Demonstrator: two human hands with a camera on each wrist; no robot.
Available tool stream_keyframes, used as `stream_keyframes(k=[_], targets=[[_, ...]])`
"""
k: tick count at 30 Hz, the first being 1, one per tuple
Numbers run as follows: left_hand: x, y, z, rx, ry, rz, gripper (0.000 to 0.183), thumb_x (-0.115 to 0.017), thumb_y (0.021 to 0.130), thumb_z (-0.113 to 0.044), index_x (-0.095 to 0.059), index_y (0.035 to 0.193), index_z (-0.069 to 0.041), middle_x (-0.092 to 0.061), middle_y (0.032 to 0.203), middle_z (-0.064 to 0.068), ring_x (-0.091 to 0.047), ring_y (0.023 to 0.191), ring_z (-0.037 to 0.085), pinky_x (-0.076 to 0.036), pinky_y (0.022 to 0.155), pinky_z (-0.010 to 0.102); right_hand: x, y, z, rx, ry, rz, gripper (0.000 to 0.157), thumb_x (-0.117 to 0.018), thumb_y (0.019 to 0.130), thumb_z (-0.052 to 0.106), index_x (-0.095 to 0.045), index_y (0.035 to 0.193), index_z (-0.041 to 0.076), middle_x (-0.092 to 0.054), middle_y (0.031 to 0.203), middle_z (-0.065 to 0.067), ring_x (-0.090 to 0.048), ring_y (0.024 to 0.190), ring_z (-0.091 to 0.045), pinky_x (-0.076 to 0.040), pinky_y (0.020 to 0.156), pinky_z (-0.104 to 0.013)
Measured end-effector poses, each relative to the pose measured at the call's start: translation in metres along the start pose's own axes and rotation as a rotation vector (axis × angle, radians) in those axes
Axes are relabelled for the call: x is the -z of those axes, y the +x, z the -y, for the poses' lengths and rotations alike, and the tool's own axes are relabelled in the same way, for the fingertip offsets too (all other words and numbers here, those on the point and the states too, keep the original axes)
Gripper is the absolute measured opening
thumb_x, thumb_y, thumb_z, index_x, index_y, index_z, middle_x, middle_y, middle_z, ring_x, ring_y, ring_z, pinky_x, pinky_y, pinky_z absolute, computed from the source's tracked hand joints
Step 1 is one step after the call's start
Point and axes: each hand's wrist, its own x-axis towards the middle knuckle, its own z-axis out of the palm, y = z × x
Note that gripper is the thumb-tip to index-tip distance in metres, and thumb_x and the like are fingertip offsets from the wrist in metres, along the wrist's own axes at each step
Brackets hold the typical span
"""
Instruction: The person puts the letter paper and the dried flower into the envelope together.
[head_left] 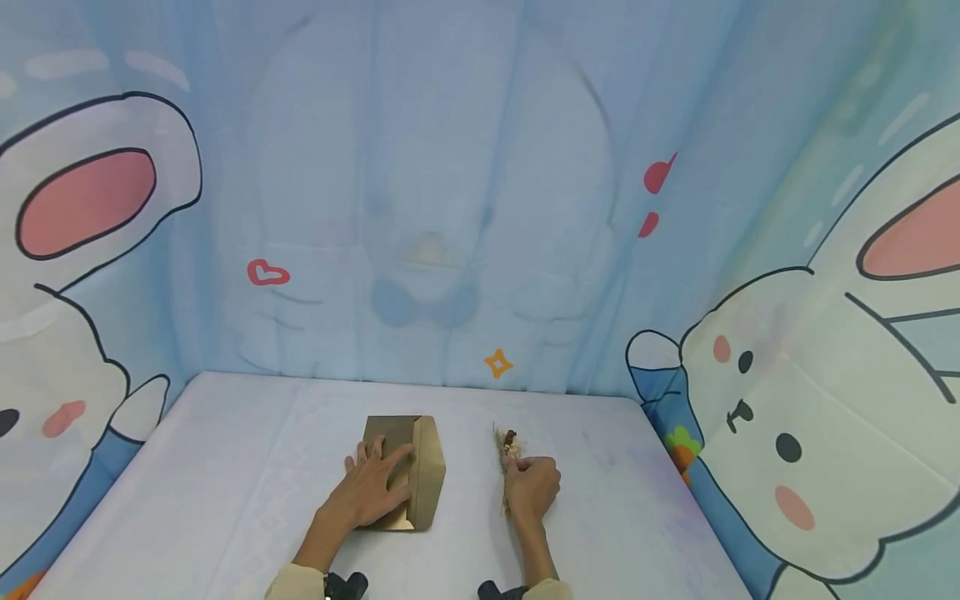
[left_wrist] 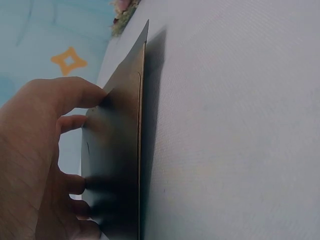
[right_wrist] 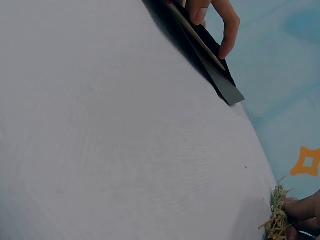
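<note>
A gold envelope [head_left: 430, 477] lies on the white-covered table, its pointed flap opened out to the right. My left hand [head_left: 369, 490] rests on it with spread fingers, their tips touching the envelope's face in the left wrist view [left_wrist: 117, 155]. To the right, my right hand [head_left: 534, 487] pinches a small bunch of dried flowers [head_left: 512, 447] with a dark red bloom near the top and thin stems pointing toward me. Straw-coloured stems [right_wrist: 276, 227] show beside the fingers at the lower corner of the right wrist view.
The table [head_left: 225, 467] has a white cloth over it. Behind it hangs a light blue curtain [head_left: 450, 167] printed with cartoon rabbits, reaching round both sides. Black wrist camera straps [head_left: 347, 586] show at the bottom edge, by beige sleeves [head_left: 296, 582].
</note>
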Motion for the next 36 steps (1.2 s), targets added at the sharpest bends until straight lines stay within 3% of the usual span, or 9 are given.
stream_keyframes(k=[7,18,27,36], targets=[[-0.002,0.000,0.002,-0.007,0.003,0.002,0.070,-0.061,0.096,-0.042,-0.052,0.161,-0.019,-0.034,0.168,0.042,-0.025,0.151,0.078,-0.025,0.116,0.089,0.001,0.001,0.004,-0.014,-0.035,0.000,0.016,-0.090,0.085,0.006,-0.082,0.078,-0.007,-0.077,0.071,-0.021,-0.069,0.058,-0.029,-0.057,0.066,-0.050],[0.000,-0.001,0.001,-0.005,-0.005,0.009,0.070,-0.062,0.096,-0.041,-0.053,0.161,-0.019,-0.034,0.168,0.041,-0.025,0.151,0.078,-0.025,0.116,0.089,-0.004,-0.003,0.020,0.001,-0.013,-0.005,0.018,-0.091,0.085,0.008,-0.082,0.076,-0.005,-0.076,0.068,-0.018,-0.066,0.055,-0.025,-0.051,0.058,-0.040],[-0.003,0.002,0.002,-0.012,-0.011,0.003,0.069,-0.063,0.096,-0.042,-0.053,0.160,-0.019,-0.034,0.167,0.042,-0.026,0.151,0.078,-0.025,0.116,0.089,-0.013,-0.012,0.037,0.025,-0.013,0.016,0.017,-0.093,0.083,0.009,-0.083,0.074,-0.002,-0.077,0.066,-0.016,-0.068,0.053,-0.025,-0.058,0.063,-0.049],[-0.001,0.002,0.003,-0.003,-0.008,0.007,0.069,-0.065,0.097,-0.040,-0.052,0.161,-0.019,-0.033,0.168,0.041,-0.024,0.152,0.078,-0.024,0.118,0.088,-0.026,-0.020,0.048,0.038,-0.004,0.053,0.017,-0.094,0.082,0.011,-0.084,0.072,0.001,-0.076,0.064,-0.013,-0.066,0.051,-0.021,-0.057,0.062,-0.047]])
